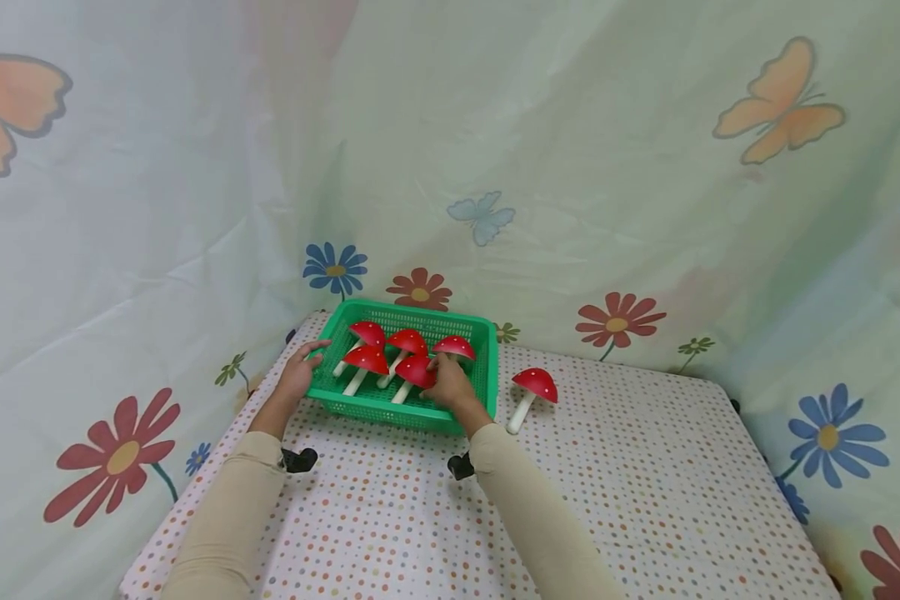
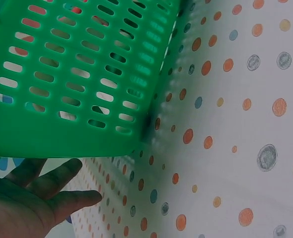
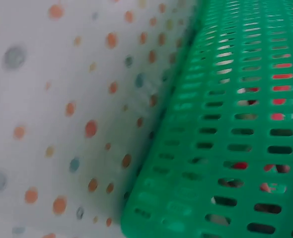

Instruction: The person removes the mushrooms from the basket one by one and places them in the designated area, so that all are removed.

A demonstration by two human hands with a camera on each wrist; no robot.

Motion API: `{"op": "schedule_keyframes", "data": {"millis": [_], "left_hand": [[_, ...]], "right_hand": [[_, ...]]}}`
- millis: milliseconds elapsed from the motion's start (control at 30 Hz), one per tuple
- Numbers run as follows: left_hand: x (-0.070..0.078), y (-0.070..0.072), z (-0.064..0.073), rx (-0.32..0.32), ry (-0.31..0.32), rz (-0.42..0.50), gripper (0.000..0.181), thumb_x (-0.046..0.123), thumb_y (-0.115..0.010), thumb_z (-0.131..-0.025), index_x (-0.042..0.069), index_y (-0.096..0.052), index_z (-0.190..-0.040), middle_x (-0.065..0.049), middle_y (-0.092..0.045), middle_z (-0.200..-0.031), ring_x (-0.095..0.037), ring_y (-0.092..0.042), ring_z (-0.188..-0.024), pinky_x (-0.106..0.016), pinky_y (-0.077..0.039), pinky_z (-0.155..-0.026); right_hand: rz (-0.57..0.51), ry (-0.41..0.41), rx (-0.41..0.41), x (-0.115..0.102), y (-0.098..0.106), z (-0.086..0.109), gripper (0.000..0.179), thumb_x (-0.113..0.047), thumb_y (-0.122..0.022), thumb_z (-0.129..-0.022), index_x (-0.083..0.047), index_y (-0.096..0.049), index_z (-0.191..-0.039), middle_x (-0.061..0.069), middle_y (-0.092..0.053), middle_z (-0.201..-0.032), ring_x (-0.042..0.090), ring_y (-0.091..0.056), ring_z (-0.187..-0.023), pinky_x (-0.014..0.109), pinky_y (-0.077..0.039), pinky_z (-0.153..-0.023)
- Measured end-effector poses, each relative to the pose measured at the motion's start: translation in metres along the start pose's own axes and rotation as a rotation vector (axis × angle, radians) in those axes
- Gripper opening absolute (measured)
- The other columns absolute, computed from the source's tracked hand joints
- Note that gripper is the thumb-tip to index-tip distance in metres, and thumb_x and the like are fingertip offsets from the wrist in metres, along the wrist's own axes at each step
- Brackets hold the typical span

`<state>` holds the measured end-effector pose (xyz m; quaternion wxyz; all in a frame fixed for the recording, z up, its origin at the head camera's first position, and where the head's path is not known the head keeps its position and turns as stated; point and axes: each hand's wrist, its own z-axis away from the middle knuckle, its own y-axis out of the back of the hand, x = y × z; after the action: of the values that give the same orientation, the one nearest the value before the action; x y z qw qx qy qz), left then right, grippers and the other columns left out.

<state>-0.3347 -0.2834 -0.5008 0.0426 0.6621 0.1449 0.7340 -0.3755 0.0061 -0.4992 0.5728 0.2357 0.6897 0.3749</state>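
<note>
A green plastic basket (image 1: 401, 408) with slotted walls holds several toy mushrooms with white-spotted red caps and white stems. Inside its right part, my right hand (image 1: 452, 388) holds a toy mushroom (image 1: 454, 346) by the stem, which the fingers mostly hide. Another toy mushroom (image 1: 416, 370) lies right beside those fingers. My left hand (image 1: 297, 375) is at the basket's left end, its fingers extended beside the rim; the left wrist view shows these fingers (image 2: 69, 201) spread under the green edge. The right wrist view has only the basket wall (image 3: 221, 148) and the tablecloth, not the hand.
One more toy mushroom (image 1: 534, 385) lies on the table to the right of the basket, cap away from me. A dotted cloth (image 1: 645, 483) covers the table. Behind and at both sides hangs a curtain (image 1: 607, 208) printed with flowers and butterflies.
</note>
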Motion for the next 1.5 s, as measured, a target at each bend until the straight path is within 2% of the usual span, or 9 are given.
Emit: {"op": "schedule_keyframes", "data": {"millis": [100, 267, 433, 600, 833, 1067, 1300, 1500], "left_hand": [[-0.001, 0.002, -0.001, 0.008, 0.0, 0.003, 0.038, 0.024, -0.034, -0.1, 0.025, -0.042, -0.137, -0.004, -0.015, -0.155, -0.033, -0.01, -0.142, -0.056, -0.01, -0.111], [-0.001, 0.003, 0.0, 0.0, 0.014, 0.004, 0.039, 0.025, -0.033, -0.1, 0.025, -0.04, -0.139, -0.004, -0.013, -0.155, -0.033, -0.008, -0.142, -0.057, -0.01, -0.111], [-0.001, 0.0, 0.001, -0.01, 0.02, 0.004, 0.038, 0.025, -0.033, -0.1, 0.026, -0.04, -0.138, -0.004, -0.013, -0.155, -0.032, -0.008, -0.142, -0.057, -0.011, -0.111], [0.0, 0.0, 0.001, -0.012, 0.01, 0.009, 0.038, 0.025, -0.033, -0.1, 0.027, -0.041, -0.137, -0.007, -0.013, -0.155, -0.035, -0.009, -0.141, -0.057, -0.011, -0.11], [0.001, 0.0, 0.002, -0.004, 0.026, 0.007, 0.038, 0.024, -0.033, -0.1, 0.026, -0.041, -0.137, -0.004, -0.012, -0.155, -0.033, -0.006, -0.142, -0.057, -0.009, -0.111], [0.002, -0.001, 0.002, -0.004, 0.035, -0.002, 0.04, 0.023, -0.032, -0.101, 0.025, -0.038, -0.139, -0.004, -0.01, -0.156, -0.033, -0.005, -0.142, -0.058, -0.007, -0.111], [0.0, 0.0, 0.001, -0.004, 0.04, 0.013, 0.039, 0.024, -0.033, -0.1, 0.027, -0.039, -0.138, -0.002, -0.011, -0.156, -0.032, -0.008, -0.142, -0.056, -0.012, -0.111], [0.0, 0.0, -0.001, -0.004, 0.036, 0.027, 0.039, 0.023, -0.033, -0.1, 0.025, -0.04, -0.138, -0.003, -0.012, -0.156, -0.032, -0.01, -0.142, -0.055, -0.014, -0.111]], "right_hand": [[0.05, -0.007, 0.004, -0.002, -0.001, -0.001, 0.054, -0.017, -0.081, -0.069, -0.012, -0.048, -0.111, 0.01, -0.055, -0.114, 0.026, -0.054, -0.104, 0.041, -0.051, -0.083], [0.069, -0.01, 0.011, -0.005, -0.001, 0.0, 0.046, -0.018, -0.078, -0.072, -0.015, -0.049, -0.108, 0.008, -0.058, -0.11, 0.024, -0.055, -0.1, 0.04, -0.051, -0.081], [0.041, -0.01, 0.031, -0.004, 0.002, 0.004, 0.037, -0.015, -0.073, -0.077, -0.015, -0.052, -0.107, 0.007, -0.063, -0.11, 0.023, -0.057, -0.096, 0.036, -0.052, -0.078], [-0.001, 0.004, 0.063, -0.004, 0.003, 0.007, 0.029, -0.015, -0.07, -0.08, -0.014, -0.057, -0.105, 0.006, -0.065, -0.101, 0.02, -0.057, -0.087, 0.032, -0.051, -0.07], [-0.025, 0.031, 0.094, -0.004, 0.004, 0.008, 0.017, -0.016, -0.07, -0.081, -0.015, -0.062, -0.096, 0.004, -0.068, -0.098, 0.018, -0.059, -0.084, 0.028, -0.051, -0.066], [-0.038, 0.026, 0.093, -0.004, 0.004, 0.007, 0.007, -0.015, -0.068, -0.082, -0.013, -0.064, -0.088, 0.002, -0.067, -0.088, 0.016, -0.057, -0.073, 0.025, -0.048, -0.06], [-0.064, 0.003, 0.102, -0.005, 0.007, 0.008, 0.004, -0.014, -0.065, -0.084, -0.011, -0.062, -0.083, 0.003, -0.065, -0.08, 0.013, -0.057, -0.062, 0.024, -0.047, -0.054], [-0.105, 0.003, 0.182, -0.005, 0.007, 0.009, 0.004, -0.012, -0.062, -0.085, -0.008, -0.062, -0.086, 0.005, -0.066, -0.082, 0.012, -0.057, -0.06, 0.024, -0.047, -0.055]]}}
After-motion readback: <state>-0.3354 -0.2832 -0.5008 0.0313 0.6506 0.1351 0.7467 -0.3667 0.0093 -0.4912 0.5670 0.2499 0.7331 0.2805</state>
